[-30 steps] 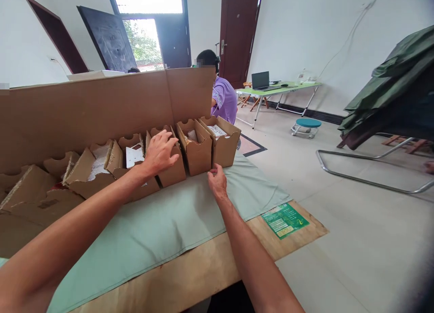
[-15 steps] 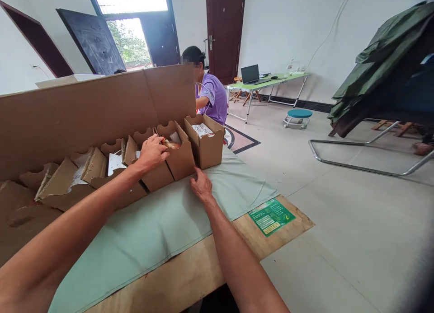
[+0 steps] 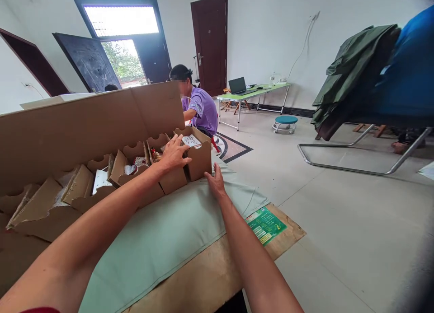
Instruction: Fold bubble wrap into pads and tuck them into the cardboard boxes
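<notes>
A row of open cardboard bins (image 3: 81,202) stands on a pale green cloth (image 3: 169,240). My left hand (image 3: 174,154) reaches over the row, fingers spread, at the near left edge of the end bin (image 3: 200,161). That bin holds a white printed card or box (image 3: 191,141). My right hand (image 3: 216,181) is low at the end bin's right front corner, thumb and fingers apart, nothing in its grasp. In the other bins I see bubble-wrapped items (image 3: 129,169), a white piece (image 3: 101,181) and reddish packets (image 3: 156,155), partly covered by my left hand and arm.
A tall cardboard panel (image 3: 91,128) stands behind the bins. The wooden tabletop (image 3: 288,222) carries a green printed sheet (image 3: 266,227). Beyond the panel sits a person in a purple shirt (image 3: 205,109). Further right are a laptop table (image 3: 267,91), a rolling stool (image 3: 285,121) and a chair (image 3: 339,168).
My left hand has gone rightward from the neighbouring bin to the end bin. My right hand has shifted from the seam between those two bins to the end bin's right corner. The view has turned.
</notes>
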`<state>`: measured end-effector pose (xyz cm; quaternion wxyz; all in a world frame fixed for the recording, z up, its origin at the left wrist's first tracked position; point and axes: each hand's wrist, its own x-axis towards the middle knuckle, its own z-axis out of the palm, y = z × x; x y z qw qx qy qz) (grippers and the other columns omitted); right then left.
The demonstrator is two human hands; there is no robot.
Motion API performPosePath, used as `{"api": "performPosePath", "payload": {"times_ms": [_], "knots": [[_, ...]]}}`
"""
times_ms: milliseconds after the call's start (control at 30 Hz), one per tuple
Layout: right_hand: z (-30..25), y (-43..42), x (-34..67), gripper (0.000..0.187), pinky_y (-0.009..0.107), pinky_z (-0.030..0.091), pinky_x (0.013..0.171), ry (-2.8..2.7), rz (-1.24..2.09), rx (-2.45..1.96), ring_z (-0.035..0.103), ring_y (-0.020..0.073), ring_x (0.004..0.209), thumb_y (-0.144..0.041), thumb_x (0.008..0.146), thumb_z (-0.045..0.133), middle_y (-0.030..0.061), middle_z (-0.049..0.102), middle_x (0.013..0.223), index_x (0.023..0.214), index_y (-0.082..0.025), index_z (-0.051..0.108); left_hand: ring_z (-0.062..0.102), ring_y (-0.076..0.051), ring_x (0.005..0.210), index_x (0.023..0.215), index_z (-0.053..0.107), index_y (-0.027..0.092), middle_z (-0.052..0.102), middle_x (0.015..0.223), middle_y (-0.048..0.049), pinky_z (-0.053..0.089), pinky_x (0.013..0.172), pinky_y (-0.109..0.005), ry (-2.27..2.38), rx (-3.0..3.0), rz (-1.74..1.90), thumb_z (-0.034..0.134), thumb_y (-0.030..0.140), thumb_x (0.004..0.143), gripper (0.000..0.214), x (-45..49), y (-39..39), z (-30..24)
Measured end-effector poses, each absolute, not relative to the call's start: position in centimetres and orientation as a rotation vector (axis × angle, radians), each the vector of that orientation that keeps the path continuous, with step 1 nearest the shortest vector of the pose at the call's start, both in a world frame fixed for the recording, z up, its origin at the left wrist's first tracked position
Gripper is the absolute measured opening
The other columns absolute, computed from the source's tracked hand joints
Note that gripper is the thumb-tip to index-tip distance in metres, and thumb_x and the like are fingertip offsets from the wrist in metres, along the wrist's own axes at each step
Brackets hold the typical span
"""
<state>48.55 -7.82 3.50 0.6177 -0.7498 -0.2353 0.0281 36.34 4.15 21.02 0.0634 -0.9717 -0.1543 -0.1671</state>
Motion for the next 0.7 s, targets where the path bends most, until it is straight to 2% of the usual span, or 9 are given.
{"api": "performPosePath", "payload": {"times_ms": [67,133,333,433,567,633,700], "knots": [[2.8,-8.1,48.6,0.075,0.044,0.041,0.118,-0.618,0.073,-1.718,0.05,0.0278,0.143,-0.023,0.081,0.06,0.0174,0.053,0.154,0.153,-0.013,0.043,0.03,-0.038,0.156,0.111,0.079,0.021,0.043,0.164,-0.0117,0.032,0.124,-0.056,-0.457,-2.938,-0.514,0.072,0.033,0.086,0.028,37.0,4.5,20.6],[2.3,-8.3,48.4,0.073,0.045,0.039,0.12,-0.675,0.079,-1.726,0.051,0.0273,0.142,-0.024,0.083,0.061,0.0141,0.053,0.156,0.154,-0.017,0.044,0.031,-0.038,0.155,0.097,0.082,0.021,0.047,0.162,-0.0095,0.031,0.124,-0.057,-0.455,-2.939,-0.529,0.067,0.03,0.088,0.019,36.8,5.0,20.3],[2.1,-8.5,48.0,0.07,0.055,0.037,0.12,-0.777,0.113,-1.789,0.052,0.0313,0.141,-0.026,0.086,0.063,0.0063,0.058,0.152,0.154,-0.029,0.048,0.039,-0.039,0.15,0.086,0.082,0.021,0.057,0.153,-0.0106,0.038,0.118,-0.06,-0.506,-2.912,-0.547,0.064,0.027,0.088,0.02,35.0,4.9,20.1],[2.1,-8.5,48.1,0.072,0.057,0.036,0.12,-0.797,0.116,-1.817,0.049,0.0325,0.143,-0.027,0.088,0.061,0.007,0.054,0.156,0.157,-0.029,0.044,0.041,-0.039,0.149,0.087,0.082,0.019,0.06,0.149,-0.0127,0.037,0.12,-0.058,-0.529,-2.878,-0.56,0.063,0.027,0.088,0.02,35.1,4.1,20.0],[2.0,-8.4,48.0,0.078,0.053,0.039,0.118,-0.814,0.102,-1.843,0.048,0.0319,0.144,-0.023,0.084,0.062,0.0081,0.05,0.16,0.158,-0.025,0.042,0.042,-0.039,0.148,0.092,0.081,0.017,0.059,0.15,-0.0143,0.034,0.122,-0.057,-0.561,-2.839,-0.578,0.063,0.024,0.088,0.019,35.7,2.7,20.3],[1.9,-8.2,48.0,0.08,0.051,0.04,0.118,-0.803,0.079,-1.857,0.048,0.0315,0.144,-0.021,0.08,0.063,0.01,0.049,0.16,0.158,-0.022,0.042,0.039,-0.039,0.151,0.107,0.078,0.014,0.053,0.156,-0.0178,0.032,0.123,-0.058,-0.583,-2.819,-0.594,0.064,0.024,0.089,0.025,35.1,1.8,20.6],[1.9,-8.0,48.1,0.079,0.049,0.041,0.119,-0.77,0.046,-1.875,0.048,0.0314,0.144,-0.02,0.08,0.062,0.0139,0.051,0.158,0.156,-0.017,0.043,0.034,-0.039,0.154,0.128,0.07,0.012,0.044,0.162,-0.0206,0.03,0.125,-0.058,-0.536,-2.808,-0.647,0.064,0.026,0.09,0.041,33.1,0.7,20.4]]}}
